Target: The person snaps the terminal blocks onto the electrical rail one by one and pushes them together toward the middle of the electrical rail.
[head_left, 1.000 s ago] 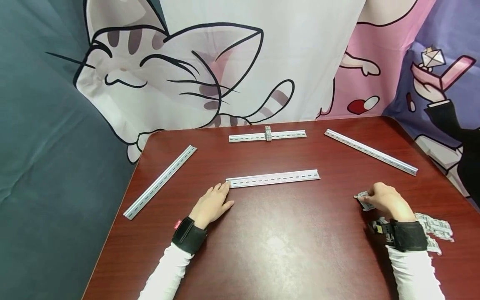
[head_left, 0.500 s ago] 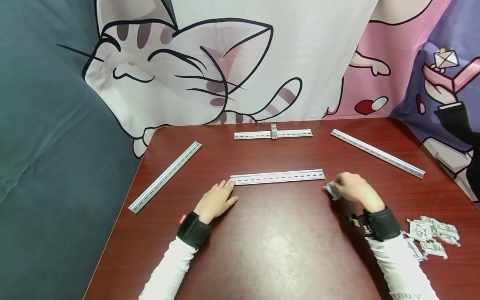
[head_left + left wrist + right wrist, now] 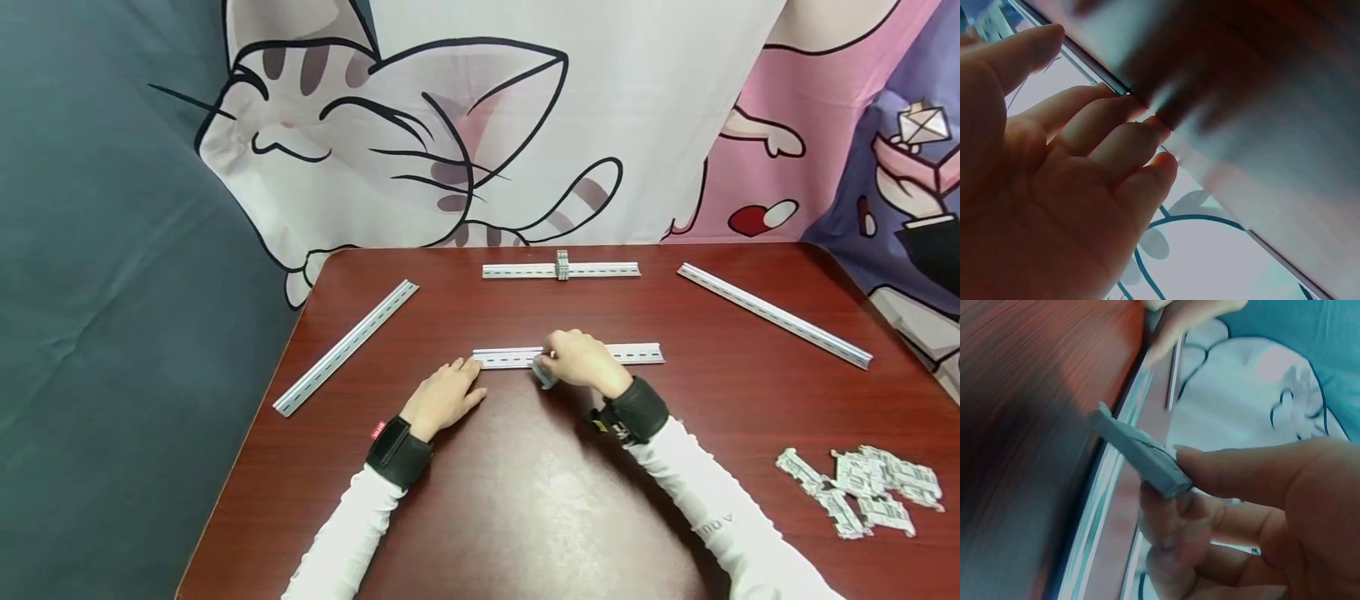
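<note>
A slotted metal DIN rail (image 3: 637,353) lies across the middle of the table. The fingertips of my left hand (image 3: 442,400) rest on its left end, fingers extended. My right hand (image 3: 585,362) pinches a thin grey terminal block (image 3: 543,375) between thumb and fingers, at the front edge of the rail, left of its middle. In the right wrist view the terminal block (image 3: 1141,456) is tilted in front of the rail (image 3: 1099,519); whether it touches the rail I cannot tell. The left wrist view shows the left hand (image 3: 1079,162) from the palm side, with the rail's end mostly hidden.
Several loose terminal blocks (image 3: 885,483) lie in a pile at the right. Behind, another rail (image 3: 517,271) carries a small stack of blocks (image 3: 562,265). Two bare rails lie slanted, one left (image 3: 345,348), one right (image 3: 776,316). A printed curtain (image 3: 660,125) hangs behind the table.
My right hand has carried the terminal block from beside the pile at the right, leftward to the middle rail. The left hand stays on the rail's left end. The head view has shifted slightly.
</note>
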Demonstrator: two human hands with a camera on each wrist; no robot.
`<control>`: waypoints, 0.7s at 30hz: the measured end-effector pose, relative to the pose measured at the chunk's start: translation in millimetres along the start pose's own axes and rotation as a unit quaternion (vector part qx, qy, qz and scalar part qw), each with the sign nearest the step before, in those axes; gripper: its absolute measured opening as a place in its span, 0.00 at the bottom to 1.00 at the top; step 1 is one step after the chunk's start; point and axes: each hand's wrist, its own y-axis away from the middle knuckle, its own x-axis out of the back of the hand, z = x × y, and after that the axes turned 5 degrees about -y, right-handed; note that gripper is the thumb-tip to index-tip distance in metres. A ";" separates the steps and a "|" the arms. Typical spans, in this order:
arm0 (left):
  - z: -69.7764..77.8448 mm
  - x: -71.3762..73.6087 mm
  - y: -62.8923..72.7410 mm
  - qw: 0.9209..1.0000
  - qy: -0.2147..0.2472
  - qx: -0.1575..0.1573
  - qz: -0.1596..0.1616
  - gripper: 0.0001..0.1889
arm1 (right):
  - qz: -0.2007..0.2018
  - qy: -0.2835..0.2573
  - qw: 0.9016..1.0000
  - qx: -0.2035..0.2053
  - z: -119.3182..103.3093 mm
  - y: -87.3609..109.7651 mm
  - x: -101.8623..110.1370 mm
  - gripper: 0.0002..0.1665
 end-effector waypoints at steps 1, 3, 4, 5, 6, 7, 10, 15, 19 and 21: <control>0.8 0.1 -0.3 1.000 -0.003 0.000 0.000 0.27 | 0.003 -0.002 1.000 0.000 -6.3 -5.6 -2.6 0.12; 2.7 -0.4 -0.8 1.000 -0.010 0.005 0.000 0.27 | 0.013 -0.011 1.000 -0.006 -18.0 -16.0 -8.1 0.13; 3.8 -0.8 -0.9 1.000 -0.016 0.008 0.000 0.27 | 0.020 -0.015 1.000 -0.008 -23.0 -20.9 -10.9 0.14; 4.8 -1.0 -0.8 1.000 -0.022 0.012 0.001 0.27 | 0.026 -0.017 0.999 -0.010 -27.4 -25.5 -13.6 0.15; 5.9 -1.0 -0.5 0.999 -0.028 0.016 0.003 0.27 | 0.032 -0.019 0.999 -0.012 -31.6 -29.7 -16.0 0.16; 7.6 -1.3 -0.3 0.999 -0.033 0.018 0.007 0.27 | 0.038 -0.020 0.999 -0.015 -34.6 -32.7 -18.6 0.17; 10.3 -2.2 0.8 0.998 -0.051 0.015 0.025 0.26 | 0.049 -0.017 0.998 -0.025 -42.2 -38.9 -24.9 0.19; 10.3 -1.1 2.2 0.998 -0.062 0.006 0.032 0.29 | 0.063 -0.013 0.997 -0.033 -51.3 -44.3 -32.2 0.20; 10.3 -1.6 1.5 0.998 -0.064 0.013 0.022 0.31 | 0.076 -0.010 0.997 -0.029 -54.2 -47.5 -37.9 0.22; 10.5 -2.0 1.2 0.997 -0.068 0.015 0.022 0.32 | 0.079 -0.013 0.996 -0.030 -55.3 -49.2 -40.3 0.23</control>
